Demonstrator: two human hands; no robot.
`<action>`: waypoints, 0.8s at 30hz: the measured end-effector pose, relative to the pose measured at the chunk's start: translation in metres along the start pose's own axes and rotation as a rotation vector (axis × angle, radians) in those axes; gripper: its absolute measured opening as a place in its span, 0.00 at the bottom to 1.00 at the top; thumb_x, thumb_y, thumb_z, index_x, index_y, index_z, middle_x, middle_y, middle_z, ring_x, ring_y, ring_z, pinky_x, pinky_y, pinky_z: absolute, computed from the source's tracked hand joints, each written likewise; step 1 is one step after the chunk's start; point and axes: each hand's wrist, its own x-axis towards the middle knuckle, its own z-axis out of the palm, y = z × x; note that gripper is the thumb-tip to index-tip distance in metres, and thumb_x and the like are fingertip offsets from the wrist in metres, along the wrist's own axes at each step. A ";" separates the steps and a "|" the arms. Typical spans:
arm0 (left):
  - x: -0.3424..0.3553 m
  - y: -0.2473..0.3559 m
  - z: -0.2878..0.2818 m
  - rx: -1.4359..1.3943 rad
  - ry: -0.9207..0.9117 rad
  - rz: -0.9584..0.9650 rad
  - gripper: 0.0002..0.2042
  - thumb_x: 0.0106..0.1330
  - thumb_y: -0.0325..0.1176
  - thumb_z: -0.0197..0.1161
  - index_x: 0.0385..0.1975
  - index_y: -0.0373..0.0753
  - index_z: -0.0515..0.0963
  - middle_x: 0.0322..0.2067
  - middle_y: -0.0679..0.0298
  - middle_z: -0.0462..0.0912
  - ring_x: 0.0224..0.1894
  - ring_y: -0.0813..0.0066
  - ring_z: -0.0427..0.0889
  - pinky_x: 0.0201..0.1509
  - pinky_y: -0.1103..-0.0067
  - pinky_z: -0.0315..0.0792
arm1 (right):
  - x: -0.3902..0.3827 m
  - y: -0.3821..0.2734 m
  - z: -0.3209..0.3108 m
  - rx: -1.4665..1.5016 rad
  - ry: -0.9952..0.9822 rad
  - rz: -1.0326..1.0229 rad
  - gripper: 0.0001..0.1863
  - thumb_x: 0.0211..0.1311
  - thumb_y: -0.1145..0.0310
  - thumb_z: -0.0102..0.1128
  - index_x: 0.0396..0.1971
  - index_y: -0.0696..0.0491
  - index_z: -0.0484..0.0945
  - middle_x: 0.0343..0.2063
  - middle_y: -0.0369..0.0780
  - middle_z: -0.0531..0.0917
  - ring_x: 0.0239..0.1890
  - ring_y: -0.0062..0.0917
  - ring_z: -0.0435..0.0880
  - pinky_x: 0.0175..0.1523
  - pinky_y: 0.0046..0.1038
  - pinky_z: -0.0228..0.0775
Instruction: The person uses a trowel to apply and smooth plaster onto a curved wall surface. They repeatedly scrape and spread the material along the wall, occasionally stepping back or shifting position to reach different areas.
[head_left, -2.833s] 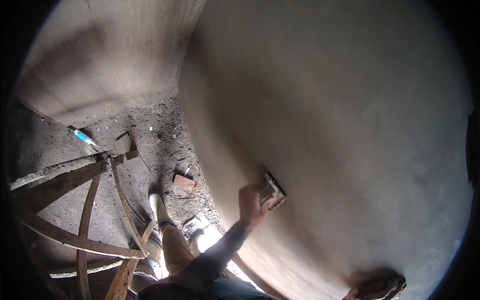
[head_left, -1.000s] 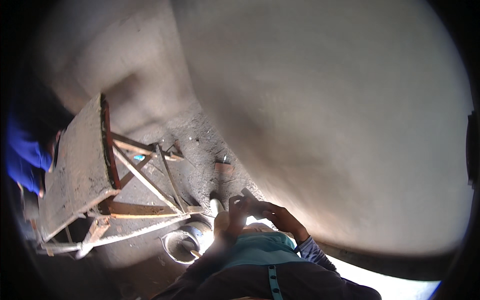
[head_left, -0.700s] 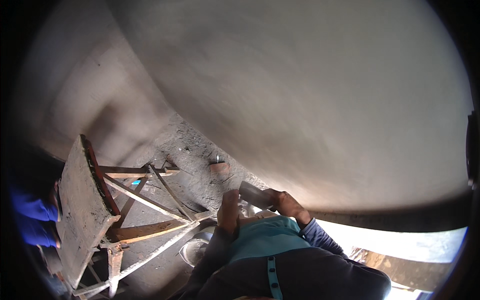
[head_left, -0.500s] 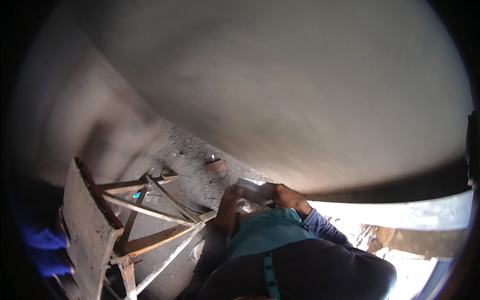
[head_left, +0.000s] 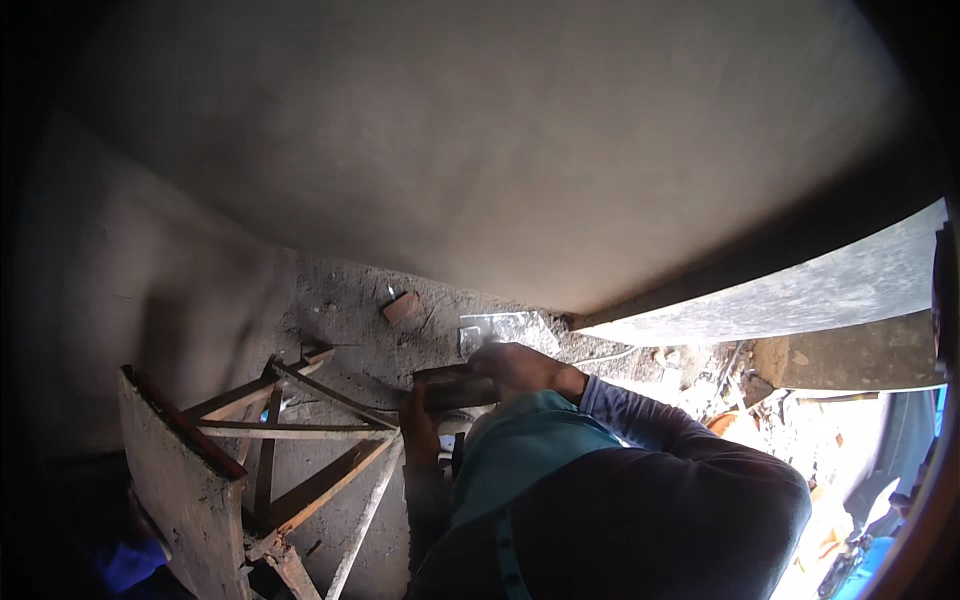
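Observation:
A dark, flat, rectangular block-like piece [head_left: 458, 392] is held in front of my belly; its exact kind does not show. My left hand [head_left: 422, 437] grips its left end from below. My right hand [head_left: 524, 368] is closed over its right end, with the fingertips partly hidden. Past the hands, a broken brick [head_left: 402, 308] lies on the rough grey floor, and a brightly lit patch shows just beyond my right hand.
A wooden trestle [head_left: 300, 432] with crossed struts and a grey board [head_left: 185, 480] stands close on my left. Smooth plastered wall [head_left: 500, 150] fills the far side. Blue cloth [head_left: 135, 568] shows at lower left. Sunlit rubble [head_left: 710, 385] lies to the right.
My view has turned, shifting the brick and trestle left and showing more of the right side. The piece has tilted in my hands, its bright top now dark. Both hands still grip it.

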 end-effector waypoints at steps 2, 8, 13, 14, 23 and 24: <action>-0.007 -0.015 -0.017 0.050 -0.040 0.078 0.24 0.74 0.52 0.59 0.53 0.35 0.76 0.49 0.58 0.80 0.53 0.65 0.80 0.56 0.68 0.77 | -0.005 0.009 0.022 -0.349 0.010 0.010 0.17 0.75 0.60 0.53 0.57 0.49 0.80 0.59 0.44 0.78 0.62 0.41 0.77 0.63 0.46 0.70; -0.031 -0.040 -0.057 0.582 -0.066 0.449 0.21 0.78 0.42 0.56 0.61 0.32 0.70 0.53 0.53 0.77 0.60 0.60 0.77 0.61 0.67 0.76 | -0.012 -0.025 0.060 -0.964 0.026 -0.349 0.18 0.64 0.66 0.59 0.54 0.46 0.81 0.57 0.41 0.78 0.59 0.35 0.79 0.70 0.44 0.62; -0.052 -0.038 -0.049 0.432 -0.062 0.335 0.27 0.68 0.23 0.63 0.68 0.35 0.65 0.59 0.56 0.75 0.62 0.66 0.75 0.65 0.72 0.72 | -0.017 -0.015 0.071 -0.998 -0.098 -0.186 0.21 0.64 0.65 0.59 0.57 0.49 0.77 0.54 0.40 0.80 0.60 0.33 0.79 0.72 0.48 0.59; -0.044 -0.052 -0.064 0.266 -0.042 0.302 0.29 0.67 0.30 0.68 0.67 0.33 0.66 0.58 0.54 0.76 0.61 0.64 0.76 0.65 0.70 0.72 | -0.016 -0.008 0.076 -0.946 -0.053 -0.233 0.21 0.63 0.66 0.59 0.57 0.50 0.77 0.54 0.40 0.79 0.60 0.34 0.78 0.71 0.47 0.61; -0.071 -0.006 -0.066 1.138 0.041 0.691 0.34 0.63 0.42 0.73 0.65 0.31 0.68 0.56 0.42 0.78 0.61 0.45 0.77 0.64 0.61 0.71 | -0.010 0.021 0.077 -0.700 -0.128 -0.307 0.23 0.60 0.67 0.60 0.56 0.57 0.75 0.51 0.47 0.80 0.58 0.44 0.77 0.65 0.41 0.69; -0.073 -0.011 -0.072 1.081 0.061 0.703 0.33 0.63 0.41 0.73 0.64 0.31 0.69 0.56 0.42 0.78 0.60 0.45 0.78 0.63 0.60 0.71 | -0.007 0.013 0.078 -0.660 -0.152 -0.312 0.24 0.59 0.66 0.61 0.56 0.57 0.76 0.50 0.48 0.80 0.57 0.45 0.78 0.64 0.41 0.70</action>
